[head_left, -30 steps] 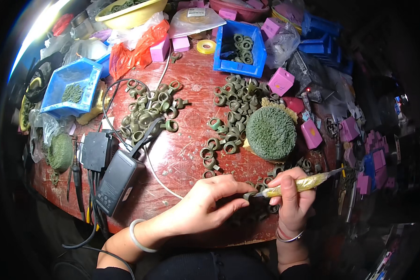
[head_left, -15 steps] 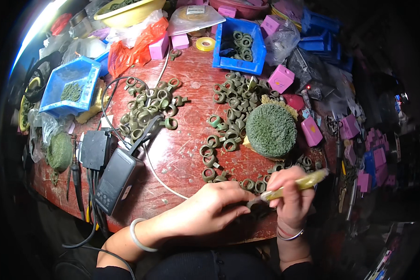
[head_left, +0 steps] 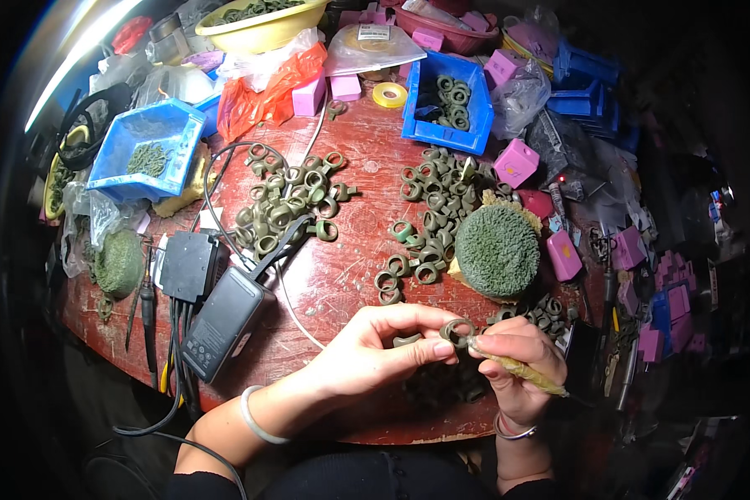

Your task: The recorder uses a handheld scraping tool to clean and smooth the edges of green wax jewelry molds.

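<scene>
My left hand pinches a dark green ring between thumb and fingertips, above the front part of the table. Close on its right, my right hand grips a slim, yellow, wrapped bag-like tool. The tool's narrow tip meets or nearly touches the ring's right side; I cannot tell which. Its yellow back end slants down to the right. Several similar rings lie heaped beyond my hands, and others sit in shadow below them. A round green textured pad rests on a yellow sponge just past my right hand.
Another pile of rings lies left of centre, with cables and a black power bank beside it. Blue bins hold green pieces. Pink blocks, a tape roll and a red plastic bag surround the table's far side.
The ring has come up into clear sight in my left fingers. My right hand has turned the yellow tool, so its back end now slants down instead of up. The whole view has shifted slightly.
</scene>
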{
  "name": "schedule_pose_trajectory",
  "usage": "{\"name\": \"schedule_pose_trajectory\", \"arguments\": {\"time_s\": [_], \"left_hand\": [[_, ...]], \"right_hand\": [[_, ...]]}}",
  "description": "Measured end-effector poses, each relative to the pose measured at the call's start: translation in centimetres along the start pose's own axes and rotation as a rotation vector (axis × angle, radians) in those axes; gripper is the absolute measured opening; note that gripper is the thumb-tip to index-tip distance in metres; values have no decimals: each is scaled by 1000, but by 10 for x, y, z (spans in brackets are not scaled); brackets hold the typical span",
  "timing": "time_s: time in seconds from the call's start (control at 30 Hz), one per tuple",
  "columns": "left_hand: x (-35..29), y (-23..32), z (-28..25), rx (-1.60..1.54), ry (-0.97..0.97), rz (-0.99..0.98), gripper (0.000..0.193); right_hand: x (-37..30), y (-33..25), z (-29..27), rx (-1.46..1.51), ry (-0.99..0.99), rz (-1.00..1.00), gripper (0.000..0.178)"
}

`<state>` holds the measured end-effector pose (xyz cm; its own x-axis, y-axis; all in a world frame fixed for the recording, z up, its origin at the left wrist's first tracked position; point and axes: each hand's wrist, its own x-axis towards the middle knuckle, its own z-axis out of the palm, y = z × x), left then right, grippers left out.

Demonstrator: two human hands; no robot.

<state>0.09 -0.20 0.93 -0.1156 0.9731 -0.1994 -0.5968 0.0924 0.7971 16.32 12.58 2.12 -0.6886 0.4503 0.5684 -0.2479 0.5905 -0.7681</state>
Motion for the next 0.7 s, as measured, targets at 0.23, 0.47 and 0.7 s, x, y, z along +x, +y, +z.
{"name": "schedule_pose_trajectory", "arguments": {"time_s": [0.23, 0.47, 0.7], "left_hand": [[0, 3, 1, 117, 13, 45, 29], [1, 3, 3, 105, 4, 55, 28], [-1, 1, 2, -115, 26, -10, 27]], "right_hand": [[-3, 2, 0, 211, 125, 112, 21], [-7, 2, -2, 624, 114, 231, 22], [-3, 3, -4, 251, 25, 125, 24]]}}
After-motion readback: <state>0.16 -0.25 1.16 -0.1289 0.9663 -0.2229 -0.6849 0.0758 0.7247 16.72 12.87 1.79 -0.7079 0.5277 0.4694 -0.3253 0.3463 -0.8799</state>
